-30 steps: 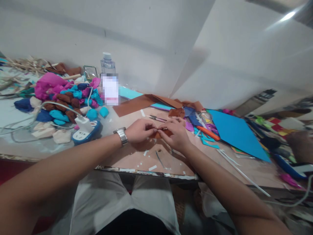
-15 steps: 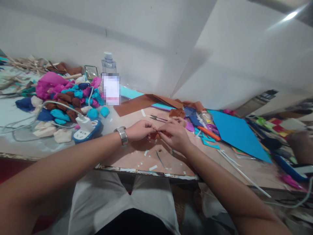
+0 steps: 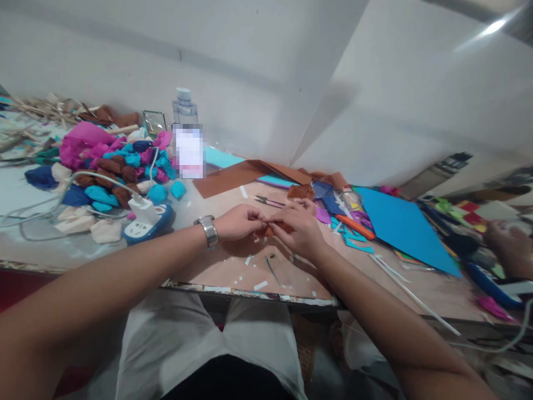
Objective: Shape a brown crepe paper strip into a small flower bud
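My left hand (image 3: 237,222), with a metal watch (image 3: 207,230) on its wrist, and my right hand (image 3: 296,228) meet over the middle of the table (image 3: 216,266). Both pinch a small crumpled piece of brown paper (image 3: 277,228) between their fingertips, just above the tabletop. Small white scraps (image 3: 260,285) and a thin dark stick (image 3: 272,270) lie on the table below the hands. Small scissors (image 3: 266,200) lie just beyond my fingers.
A heap of crumpled coloured paper balls (image 3: 116,166) and a blue power strip with a white charger (image 3: 145,219) sit left. A water bottle (image 3: 184,133) stands behind. Brown sheet (image 3: 233,176), blue sheet (image 3: 402,225) and an orange cutter (image 3: 353,225) lie right. Another person's hand (image 3: 506,247) rests far right.
My fingers have worked the brown paper slightly, lifting and bunching it between both hands. The other person's hand at the far right has shifted a little.
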### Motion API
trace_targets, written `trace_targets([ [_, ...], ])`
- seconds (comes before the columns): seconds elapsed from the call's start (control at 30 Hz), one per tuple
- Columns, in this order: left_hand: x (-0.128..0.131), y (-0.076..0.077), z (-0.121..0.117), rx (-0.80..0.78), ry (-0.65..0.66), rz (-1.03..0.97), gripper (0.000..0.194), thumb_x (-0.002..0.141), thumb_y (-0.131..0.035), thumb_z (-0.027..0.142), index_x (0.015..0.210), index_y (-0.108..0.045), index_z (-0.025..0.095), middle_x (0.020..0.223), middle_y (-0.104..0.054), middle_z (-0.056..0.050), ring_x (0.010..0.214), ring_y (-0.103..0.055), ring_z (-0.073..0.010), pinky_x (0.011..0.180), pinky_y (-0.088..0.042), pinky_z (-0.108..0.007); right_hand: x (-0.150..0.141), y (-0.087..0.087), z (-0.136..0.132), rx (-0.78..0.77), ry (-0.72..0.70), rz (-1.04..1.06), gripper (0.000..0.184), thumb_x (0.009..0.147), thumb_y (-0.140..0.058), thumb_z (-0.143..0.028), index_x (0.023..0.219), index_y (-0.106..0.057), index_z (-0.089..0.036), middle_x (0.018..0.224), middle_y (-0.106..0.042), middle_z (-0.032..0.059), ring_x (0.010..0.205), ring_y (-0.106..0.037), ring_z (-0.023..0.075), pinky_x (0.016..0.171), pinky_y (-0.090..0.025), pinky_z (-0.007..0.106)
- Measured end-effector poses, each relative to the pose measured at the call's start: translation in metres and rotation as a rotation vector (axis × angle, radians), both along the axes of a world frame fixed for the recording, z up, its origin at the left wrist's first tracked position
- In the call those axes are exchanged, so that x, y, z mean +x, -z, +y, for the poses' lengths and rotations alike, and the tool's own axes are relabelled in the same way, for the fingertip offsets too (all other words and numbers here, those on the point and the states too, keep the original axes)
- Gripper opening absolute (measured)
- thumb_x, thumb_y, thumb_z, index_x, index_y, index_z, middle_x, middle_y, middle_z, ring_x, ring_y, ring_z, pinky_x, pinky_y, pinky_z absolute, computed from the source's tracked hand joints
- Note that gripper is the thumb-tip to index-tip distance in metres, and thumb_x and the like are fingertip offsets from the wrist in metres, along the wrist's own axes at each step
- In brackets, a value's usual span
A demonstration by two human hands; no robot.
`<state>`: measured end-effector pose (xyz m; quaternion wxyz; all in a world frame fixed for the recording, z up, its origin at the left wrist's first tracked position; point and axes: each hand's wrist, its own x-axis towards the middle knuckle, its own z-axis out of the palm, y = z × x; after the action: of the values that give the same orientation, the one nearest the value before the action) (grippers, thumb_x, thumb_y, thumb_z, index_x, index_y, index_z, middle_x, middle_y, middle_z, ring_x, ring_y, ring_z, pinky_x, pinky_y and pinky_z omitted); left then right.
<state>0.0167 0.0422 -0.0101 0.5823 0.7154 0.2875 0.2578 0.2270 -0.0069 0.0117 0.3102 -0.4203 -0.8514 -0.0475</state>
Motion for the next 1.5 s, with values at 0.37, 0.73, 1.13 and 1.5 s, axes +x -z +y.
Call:
trace_targets([
  [0.37,0.0,-0.011,-0.003,-0.05,-0.03,-0.014,0.026,0.089,-0.057,0.03,0.068,-0.062,0.016,0.063,-0.062,-0.001,0.057,-0.056,-0.0111,0.056,-0.042,-0.023,0.0,-0.002,-0.001,-0.001,-0.011,-0.054,0.011,0.098,-0.064,-0.028,0.094,-0.075,-0.028,0.095,-0.08,-0.0003,0.099,-0.067,0.0208,0.107,-0.029,0.049],
  [0.73,-0.001,-0.009,-0.002,-0.023,-0.03,0.001,0.036,0.092,-0.063,0.043,0.069,-0.063,0.015,0.063,-0.063,-0.001,0.057,-0.056,-0.0108,0.056,-0.042,-0.023,-0.001,-0.002,-0.001,-0.011,0.008,-0.026,0.011,0.097,-0.065,-0.03,0.095,-0.076,-0.027,0.094,-0.08,0.0009,0.099,-0.067,0.0222,0.106,-0.029,0.049],
  [1.13,-0.003,-0.009,-0.001,0.218,-0.076,0.001,0.028,0.092,-0.065,0.04,0.081,-0.069,0.015,0.076,-0.071,-0.003,0.071,-0.065,-0.0137,0.067,-0.047,-0.024,-0.001,0.0,0.0,-0.013,0.061,-0.044,0.012,0.098,-0.065,-0.03,0.091,-0.075,-0.026,0.096,-0.081,0.0013,0.103,-0.066,0.0246,0.106,-0.027,0.05],
  [1.5,-0.007,-0.019,-0.007,0.801,-0.171,0.312,0.019,0.093,-0.06,0.031,0.088,-0.076,0.021,0.08,-0.075,-0.002,0.071,-0.063,-0.016,0.067,-0.036,-0.028,0.001,0.005,0.002,-0.014,0.04,-0.056,0.004,0.095,-0.066,-0.024,0.092,-0.069,-0.024,0.094,-0.077,-0.0002,0.106,-0.06,0.0249,0.103,-0.026,0.048],
])
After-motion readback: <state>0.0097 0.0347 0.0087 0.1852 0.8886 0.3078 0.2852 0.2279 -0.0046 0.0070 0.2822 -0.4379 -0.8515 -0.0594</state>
